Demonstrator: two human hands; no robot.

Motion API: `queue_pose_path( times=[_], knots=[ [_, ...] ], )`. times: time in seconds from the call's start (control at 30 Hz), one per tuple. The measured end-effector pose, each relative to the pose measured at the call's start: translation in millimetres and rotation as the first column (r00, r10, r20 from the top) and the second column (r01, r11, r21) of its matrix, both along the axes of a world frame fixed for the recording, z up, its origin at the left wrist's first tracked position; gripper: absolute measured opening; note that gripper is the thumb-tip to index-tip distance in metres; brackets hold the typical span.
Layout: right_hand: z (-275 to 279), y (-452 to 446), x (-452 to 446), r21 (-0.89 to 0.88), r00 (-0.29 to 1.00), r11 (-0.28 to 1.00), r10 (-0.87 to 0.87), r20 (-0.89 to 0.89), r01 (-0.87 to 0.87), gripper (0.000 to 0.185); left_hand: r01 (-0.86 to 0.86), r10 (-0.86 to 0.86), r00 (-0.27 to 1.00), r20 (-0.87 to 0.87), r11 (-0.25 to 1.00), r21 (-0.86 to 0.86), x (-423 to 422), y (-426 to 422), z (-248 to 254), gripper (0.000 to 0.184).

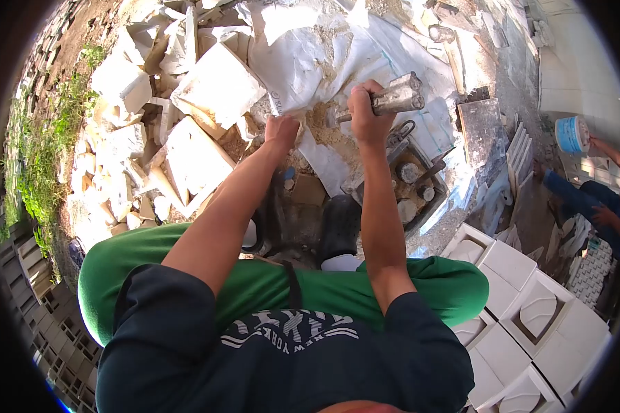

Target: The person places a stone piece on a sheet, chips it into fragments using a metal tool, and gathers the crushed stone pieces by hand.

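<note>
My right hand [370, 117] is wrapped round a grey, crusted mallet [398, 95]; its thick, rough head points to the right. A thinner end of it shows left of my fist. My left hand [282, 131] is closed low over the debris, beside the edge of a white plastic sheet [293, 72]; what its fingers hold, if anything, I cannot make out. Sandy crumbs [327, 127] lie between my hands. Just left of my left hand rests a large broken white slab [219, 86].
More broken pieces [193, 162] pile up on the left. A container with round-ended tools [410, 172] stands right of my black shoes [340, 224]. Pale moulded blocks [537, 310] fill the lower right. At far right, another person's hand [599, 146] touches a blue-and-white bucket [572, 134].
</note>
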State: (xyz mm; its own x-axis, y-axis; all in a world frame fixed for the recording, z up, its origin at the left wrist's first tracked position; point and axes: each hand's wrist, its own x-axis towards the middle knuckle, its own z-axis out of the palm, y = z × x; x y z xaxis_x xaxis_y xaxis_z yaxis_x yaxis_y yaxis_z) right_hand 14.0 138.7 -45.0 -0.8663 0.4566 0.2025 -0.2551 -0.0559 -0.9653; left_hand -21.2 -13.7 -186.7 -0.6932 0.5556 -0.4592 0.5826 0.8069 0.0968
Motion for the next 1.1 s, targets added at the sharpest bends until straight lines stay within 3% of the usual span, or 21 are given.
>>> queue_pose_path(
  times=[0.27,0.5,0.6,0.63,0.67,0.77,0.9,1.0,1.1],
  knots=[
    [-68,10,-6,-0.099,0.999,0.994,-0.041,0.010,0.042,0.028,0.000,0.002,1.000,-0.028,0.997,0.081,-5,2,-12,0.016],
    [6,11,9,-0.070,0.998,0.996,0.063,-0.004,-0.064,0.023,0.001,-0.001,1.000,-0.011,0.999,0.042,-2,0,3,0.022],
    [-23,1,1,-0.054,0.996,0.994,0.094,-0.008,-0.094,0.023,-0.001,0.001,1.000,0.002,1.000,0.024,-4,3,6,0.023],
    [-56,1,-3,0.058,0.994,0.995,0.082,0.067,-0.086,0.025,-0.007,0.007,1.000,0.018,1.000,0.003,-3,3,7,0.023],
    [-66,0,-1,0.057,0.995,0.995,0.077,0.069,-0.081,0.025,-0.002,0.002,1.000,0.020,1.000,0.002,0,2,1,0.023],
    [-74,6,-9,-0.049,0.989,0.989,0.142,0.034,-0.140,0.027,-0.030,0.030,0.999,0.024,0.999,0.034,2,-1,-14,0.022],
    [-4,3,1,-0.011,0.995,0.997,0.083,0.050,-0.082,0.029,-0.020,0.020,0.999,0.046,1.000,-0.006,-4,2,-1,0.024],
    [2,7,6,-0.039,0.990,0.990,0.136,-0.039,-0.138,0.023,0.009,-0.009,1.000,-0.008,0.999,0.036,-4,3,-1,0.026],
    [-55,-4,-6,-0.020,0.993,0.994,0.111,-0.027,-0.112,0.023,0.003,-0.003,1.000,-0.007,1.000,0.015,-8,4,-1,0.026]
  ],
)
